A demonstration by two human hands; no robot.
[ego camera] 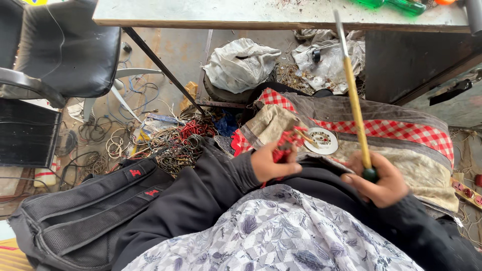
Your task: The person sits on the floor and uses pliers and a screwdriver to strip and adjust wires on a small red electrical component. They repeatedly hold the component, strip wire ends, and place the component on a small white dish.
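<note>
My left hand [268, 163] grips a small red part [286, 143] with thin wires sticking out, held just above my lap. My right hand [379, 180] is closed around the dark end of a long yellow-handled screwdriver [354, 95], whose metal shaft points up toward the bench. A round white disc [322, 140] with small holes lies on the red checked cloth [401, 131] between the two hands. Both sleeves are black.
A grey workbench [271, 15] spans the top, with green bottles [396, 5] on it. A black chair [60, 50] stands at left. A black backpack [95, 206] lies by my left arm. Tangled wires [170, 145] and crumpled bags [241, 62] cover the floor.
</note>
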